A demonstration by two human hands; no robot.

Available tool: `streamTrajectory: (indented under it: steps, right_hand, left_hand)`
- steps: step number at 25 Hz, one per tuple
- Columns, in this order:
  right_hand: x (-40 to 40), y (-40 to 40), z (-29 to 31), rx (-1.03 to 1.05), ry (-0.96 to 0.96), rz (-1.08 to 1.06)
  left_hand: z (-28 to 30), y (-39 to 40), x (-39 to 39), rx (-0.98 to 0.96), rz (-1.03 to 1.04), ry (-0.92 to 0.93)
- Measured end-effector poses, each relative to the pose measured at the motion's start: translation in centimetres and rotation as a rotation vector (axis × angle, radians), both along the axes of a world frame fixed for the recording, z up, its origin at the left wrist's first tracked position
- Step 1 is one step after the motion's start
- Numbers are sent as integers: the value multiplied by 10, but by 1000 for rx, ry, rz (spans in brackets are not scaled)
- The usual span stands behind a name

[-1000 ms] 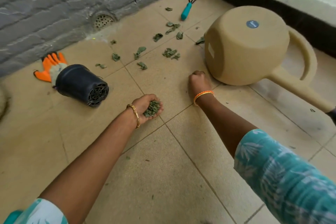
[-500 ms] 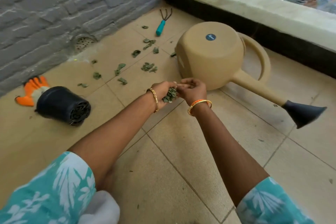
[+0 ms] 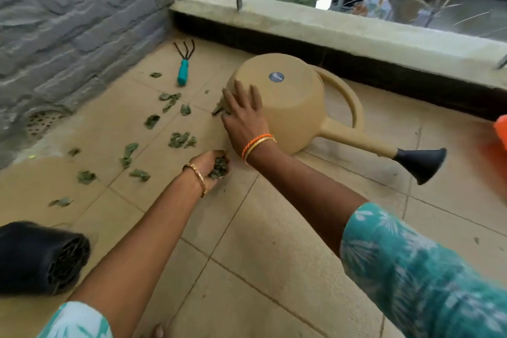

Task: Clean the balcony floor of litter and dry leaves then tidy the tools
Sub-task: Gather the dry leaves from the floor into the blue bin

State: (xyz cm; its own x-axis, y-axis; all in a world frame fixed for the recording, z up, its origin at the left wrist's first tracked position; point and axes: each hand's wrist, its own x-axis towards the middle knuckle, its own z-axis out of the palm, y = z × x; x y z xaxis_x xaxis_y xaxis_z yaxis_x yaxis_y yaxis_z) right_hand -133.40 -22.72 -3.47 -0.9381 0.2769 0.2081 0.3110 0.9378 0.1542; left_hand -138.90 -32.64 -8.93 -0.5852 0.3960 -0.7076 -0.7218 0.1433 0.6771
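My left hand [image 3: 210,169] is cupped around a bunch of dry leaves [image 3: 218,168], low over the tiled floor. With straight, spread fingers, my right hand [image 3: 244,115] reaches forward beside the tan watering can [image 3: 296,101], which lies on its side; the fingertips are at a leaf [image 3: 218,109] next to the can. Several loose dry leaves [image 3: 179,140] are scattered on the tiles to the left. A teal-handled hand rake [image 3: 183,71] lies farther back near the wall.
A black plastic pot [image 3: 41,258] lies on its side at the lower left. A floor drain [image 3: 44,122] sits at the foot of the grey brick wall [image 3: 68,16]. A low ledge [image 3: 329,33] with railing bounds the far side. Something orange [image 3: 501,132] shows at the right edge.
My right hand left my left hand and reached forward to the leaf beside the watering can. My left hand sank toward the floor, still holding leaves. The view tilted up.
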Motion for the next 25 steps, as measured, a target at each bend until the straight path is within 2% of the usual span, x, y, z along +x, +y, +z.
streamTrajectory:
  steps: [6, 12, 14, 17, 20, 22, 25]
  right_hand:
    - [12, 35, -11, 145, 184, -107]
    - [63, 86, 10, 219, 26, -405]
    - [73, 93, 15, 131, -69, -520]
    - [76, 87, 10, 96, -19, -658]
    - [56, 75, -8, -18, 54, -501]
    - [36, 71, -22, -202, -61, -382]
    - [10, 70, -55, -488, -247, -406]
  left_hand:
    - [-3, 22, -34, 80, -111, -102]
    - [-4, 38, -24, 106, -235, -180]
    - [-5, 37, -25, 99, -257, -191]
    - [-5, 28, -34, 75, -305, -179]
    - [1, 14, -48, 46, -339, -149]
    - [2, 7, -59, 33, -341, -120]
    - [-3, 1, -77, 29, -335, -93]
